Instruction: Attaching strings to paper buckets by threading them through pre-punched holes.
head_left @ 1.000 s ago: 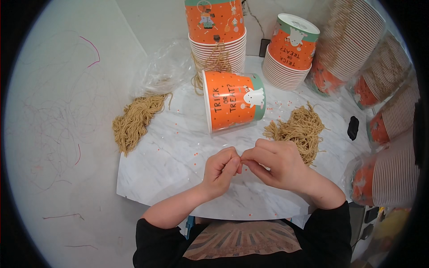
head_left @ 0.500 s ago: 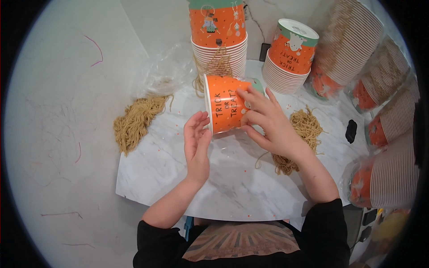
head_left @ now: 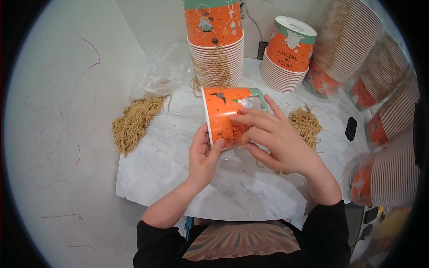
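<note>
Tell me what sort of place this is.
Probably an improvised work corner, perhaps in a home: a marbled table with heaped yarn and stacked tubs, beside a scribbled pale surface, likely a wall.

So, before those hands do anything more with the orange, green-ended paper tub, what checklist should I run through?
1. Left hand holding the orange, green-ended paper tub: ok, it grips near the white rim.
2. Right hand at the tub: ok, it is over the tub's printed side.
3. Tub upright: not ok, it is turned on its side, rim toward the left.
4. Tub's inside clean: cannot tell, the opening faces away from view.
5. Tan, stringy yarn bundle at left apart from the tub: ok, there is a gap between them.
</note>
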`<state>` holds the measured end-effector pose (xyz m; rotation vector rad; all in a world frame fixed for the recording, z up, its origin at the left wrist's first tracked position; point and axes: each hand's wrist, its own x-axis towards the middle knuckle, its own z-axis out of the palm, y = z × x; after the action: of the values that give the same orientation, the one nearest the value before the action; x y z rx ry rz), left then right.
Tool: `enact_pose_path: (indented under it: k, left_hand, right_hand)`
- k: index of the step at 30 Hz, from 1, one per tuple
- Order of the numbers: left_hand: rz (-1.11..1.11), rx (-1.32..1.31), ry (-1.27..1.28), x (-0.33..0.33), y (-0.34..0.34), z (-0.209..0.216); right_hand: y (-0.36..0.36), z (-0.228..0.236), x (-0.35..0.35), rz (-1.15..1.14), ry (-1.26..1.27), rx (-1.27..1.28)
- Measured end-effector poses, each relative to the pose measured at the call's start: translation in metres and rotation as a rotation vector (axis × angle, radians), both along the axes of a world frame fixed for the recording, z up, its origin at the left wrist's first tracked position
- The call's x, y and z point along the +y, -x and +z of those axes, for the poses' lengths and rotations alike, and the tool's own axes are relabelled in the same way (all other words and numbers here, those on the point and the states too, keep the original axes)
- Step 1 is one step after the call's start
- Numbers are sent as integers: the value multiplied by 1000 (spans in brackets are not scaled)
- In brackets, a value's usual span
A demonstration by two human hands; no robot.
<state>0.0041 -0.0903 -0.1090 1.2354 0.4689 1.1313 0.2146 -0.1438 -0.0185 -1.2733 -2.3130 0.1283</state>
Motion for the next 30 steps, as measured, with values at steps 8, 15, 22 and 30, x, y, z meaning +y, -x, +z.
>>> enact_pose_path:
  k: [8, 15, 22, 30]
  left_hand:
    - [-158, 36, -25, -17, -2, -10]
    - [-110, -95, 27, -16, 4, 5]
    - [-136, -59, 27, -23, 4, -1]
    - [-168, -33, 10, -22, 6, -1]
  right_hand:
    - [2, 3, -13, 40, -20, -18]
    - [9, 8, -31, 124, -8, -111]
    - [10, 10, -29, 54, -42, -80]
    - [15, 14, -37, 41, -35, -210]
